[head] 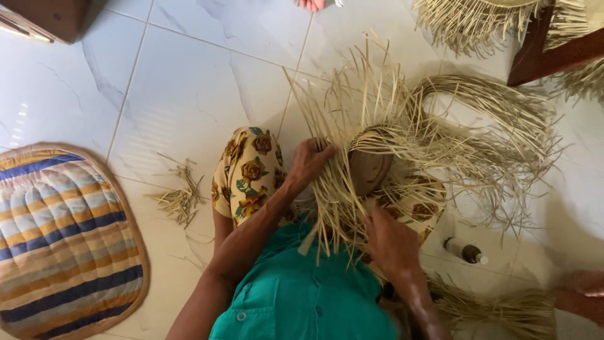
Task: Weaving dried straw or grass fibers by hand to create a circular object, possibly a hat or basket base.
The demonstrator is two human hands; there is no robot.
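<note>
Left hand (309,160) grips a bunch of pale straw strands (333,189), fingers curled shut around them at the left edge of the weave (371,141). Right hand (391,242) sits just below the weave, closed on the lower ends of the same strands, knuckles toward the camera. Between the two hands the weave drapes over a rounded brown form (368,170), and loose strands fan up and to the right of it in a wide arc. Both hands work above a lap in yellow floral cloth (248,176), directly left of and under the weave, with a teal shirt (302,296) nearer the camera. Right of the weave and a little below, a small brown bottle (465,250) with a pale cap lies on the white tile floor (189,88). Well left of the weave, short straw offcuts (181,198) lie scattered, and farther left lies a striped cushion (60,239). Below and right of the weave, another straw bundle (509,308) lies by someone else's hand (582,293) at the frame edge
</note>
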